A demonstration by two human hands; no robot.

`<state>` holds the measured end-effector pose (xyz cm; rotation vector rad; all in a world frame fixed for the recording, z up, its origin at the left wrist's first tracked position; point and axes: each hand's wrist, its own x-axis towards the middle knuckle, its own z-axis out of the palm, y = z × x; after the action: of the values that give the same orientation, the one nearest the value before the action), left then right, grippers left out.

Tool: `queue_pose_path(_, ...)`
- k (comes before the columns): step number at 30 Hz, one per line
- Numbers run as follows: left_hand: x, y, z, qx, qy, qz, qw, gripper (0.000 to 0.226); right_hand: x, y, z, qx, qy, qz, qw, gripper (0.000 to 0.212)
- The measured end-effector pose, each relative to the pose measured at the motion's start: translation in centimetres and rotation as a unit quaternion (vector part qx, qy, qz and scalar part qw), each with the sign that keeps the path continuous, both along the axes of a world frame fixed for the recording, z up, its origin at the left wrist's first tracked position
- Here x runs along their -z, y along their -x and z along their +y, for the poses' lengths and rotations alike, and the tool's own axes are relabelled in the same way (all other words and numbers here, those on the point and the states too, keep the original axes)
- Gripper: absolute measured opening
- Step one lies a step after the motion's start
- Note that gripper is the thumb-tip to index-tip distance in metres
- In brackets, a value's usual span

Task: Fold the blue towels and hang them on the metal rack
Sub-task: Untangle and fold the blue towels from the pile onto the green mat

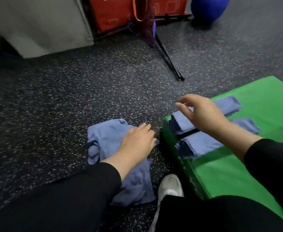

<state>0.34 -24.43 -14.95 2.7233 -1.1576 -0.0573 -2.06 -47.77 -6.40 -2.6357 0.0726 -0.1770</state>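
Observation:
A heap of loose blue towels (107,138) lies on the speckled floor in front of me. My left hand (137,141) rests flat on top of that heap, fingers straight. To the right, two folded blue towels, one farther (228,104) and one nearer (204,143), lie across dark bars (187,132) over a green mat (263,97). My right hand (199,111) hovers above the farther folded towel with fingers loosely spread and nothing in it. Whether the dark bars are the metal rack I cannot tell.
My grey shoe (170,186) stands between the heap and the green mat. Thin black legs of a stand (169,59) cross the floor farther off. Behind are a red case (114,12), a grey block (42,24) and a blue ball (207,7).

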Motion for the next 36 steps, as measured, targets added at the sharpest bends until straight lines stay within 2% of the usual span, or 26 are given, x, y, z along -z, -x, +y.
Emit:
queue_pose_path(4, -0.7, -1.9, 9.3, -0.097, -0.095, 0.077, 0.988, 0.026, -1.8, -5.6, 8.8, -0.131, 0.09, 0.134, 0.978, 0.04)
queue_pose_path(7, 0.3, -2.6, 15.4, -0.142, -0.14, 0.076, 0.977, 0.028, -0.6, -9.4, 14.5, -0.199, 0.164, 0.232, 0.938, 0.026)
queue_pose_path(9, 1.6, -2.5, 18.3, -0.164, -0.154, 0.08, 0.971, 0.03, 1.7, -11.4, 17.6, -0.219, 0.193, 0.267, 0.918, 0.018)
queue_pose_path(12, 3.3, -2.2, 20.5, -0.187, -0.146, 0.118, 0.964, 0.032, 6.4, -13.1, 21.3, -0.208, 0.18, 0.291, 0.916, 0.026)
queue_pose_path(15, 4.9, -2.2, 21.4, -0.196, -0.126, 0.155, 0.96, 0.031, 12.3, -11.4, 24.3, -0.198, 0.158, 0.331, 0.909, 0.033)
queue_pose_path(20, 8.0, -1.0, 22.9, -0.197, -0.162, 0.242, 0.936, 0.03, 20.8, -3.1, 27.9, -0.253, 0.133, 0.477, 0.831, 0.049)
queue_pose_path(22, 8.9, -0.3, 23.0, -0.194, -0.17, 0.277, 0.926, 0.028, 22.3, 0.0, 29.3, -0.254, 0.114, 0.508, 0.815, 0.049)
queue_pose_path(26, 9.5, 1.7, 23.1, -0.185, -0.197, 0.313, 0.91, 0.026, 24.7, 5.1, 31.1, -0.235, 0.1, 0.499, 0.829, 0.031)
queue_pose_path(29, 9.7, 2.7, 23.6, -0.189, -0.207, 0.323, 0.904, 0.027, 25.4, 7.4, 31.7, -0.187, 0.094, 0.47, 0.857, 0.026)
queue_pose_path(33, 9.3, 3.0, 24.5, -0.2, -0.191, 0.327, 0.904, 0.023, 25.5, 8.2, 32.1, -0.161, 0.153, 0.398, 0.89, 0.019)
queue_pose_path(34, 9.2, 3.0, 24.6, -0.201, -0.189, 0.327, 0.904, 0.021, 25.4, 7.8, 32.1, -0.144, 0.149, 0.389, 0.898, 0.019)
queue_pose_path(36, 8.7, 2.7, 25.0, -0.207, -0.183, 0.329, 0.903, 0.019, 24.7, 6.3, 32.2, -0.113, 0.08, 0.376, 0.916, 0.016)
